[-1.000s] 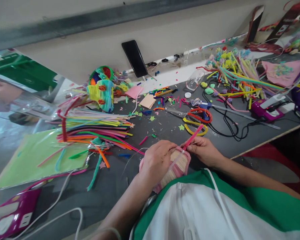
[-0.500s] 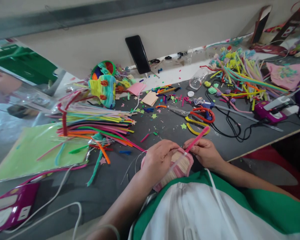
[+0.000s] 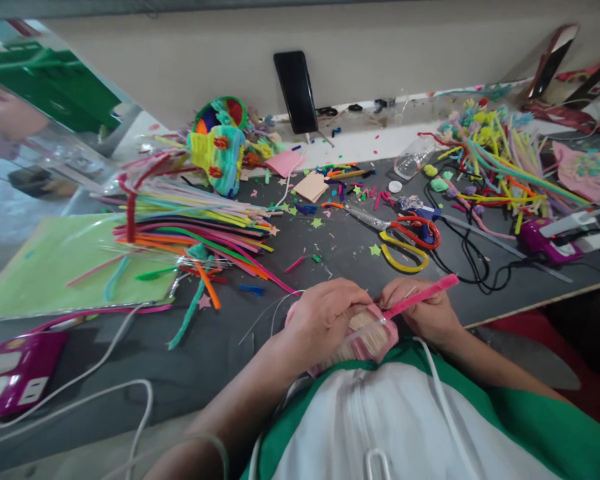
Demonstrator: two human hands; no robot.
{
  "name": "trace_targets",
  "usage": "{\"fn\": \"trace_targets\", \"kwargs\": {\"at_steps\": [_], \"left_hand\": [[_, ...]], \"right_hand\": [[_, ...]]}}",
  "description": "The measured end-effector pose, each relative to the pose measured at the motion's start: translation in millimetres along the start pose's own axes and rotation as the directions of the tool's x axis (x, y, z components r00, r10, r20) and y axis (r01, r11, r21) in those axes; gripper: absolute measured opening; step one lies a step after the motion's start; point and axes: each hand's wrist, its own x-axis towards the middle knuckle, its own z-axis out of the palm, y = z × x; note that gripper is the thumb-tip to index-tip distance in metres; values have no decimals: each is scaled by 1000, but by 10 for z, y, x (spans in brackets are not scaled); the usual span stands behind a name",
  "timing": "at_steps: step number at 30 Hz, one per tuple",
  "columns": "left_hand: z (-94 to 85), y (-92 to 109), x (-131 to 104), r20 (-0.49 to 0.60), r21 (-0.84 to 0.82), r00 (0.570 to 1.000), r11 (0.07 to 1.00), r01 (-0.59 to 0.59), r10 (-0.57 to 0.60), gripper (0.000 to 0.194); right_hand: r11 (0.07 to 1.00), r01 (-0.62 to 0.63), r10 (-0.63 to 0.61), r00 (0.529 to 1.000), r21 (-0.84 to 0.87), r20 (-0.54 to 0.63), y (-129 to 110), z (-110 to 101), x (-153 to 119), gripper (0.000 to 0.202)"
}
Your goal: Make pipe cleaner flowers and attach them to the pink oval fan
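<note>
My left hand is closed over a pink and cream striped fuzzy piece, which lies close against my front. Its underside and left part are hidden by the hand. From the piece's right edge a bright pink pipe cleaner sticks out up to the right, with a translucent strip in line with it across the piece. My right hand is pinched at that edge, behind the pipe cleaner; what its fingertips grip is hidden. A thin clear filament curves out left of my left hand.
Scissors with red and yellow handles lie beyond my hands. Bundled pipe cleaners are at left, a loose pile at right. A phone leans on the wall. White cables cross the left front; a purple device lies there.
The camera view has shifted slightly. My right hand has turned a little, and the pink pipe cleaner now tilts lower to the right. My left hand keeps its hold on the striped piece.
</note>
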Motion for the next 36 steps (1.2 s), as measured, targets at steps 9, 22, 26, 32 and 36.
{"fn": "trace_targets", "kwargs": {"at_steps": [9,22,26,32,36], "left_hand": [[72,-63,-101,29,17,998,999,-50,50,24],[74,19,-7,42,22,992,993,-117,116,26],[62,33,-9,99,19,989,994,-111,109,25],[61,20,-13,114,-4,992,998,-63,63,24],[52,-12,13,172,6,985,1000,2,-3,23]], "right_hand": [[984,-88,85,996,-157,-28,-178,-23,33,15],[823,-501,568,730,-267,381,-430,-254,382,21],[719,-653,684,600,-240,416,-395,-259,433,26],[678,-728,706,605,-104,369,-270,-210,362,29],[752,-653,646,700,-93,304,-245,-267,346,26]]}}
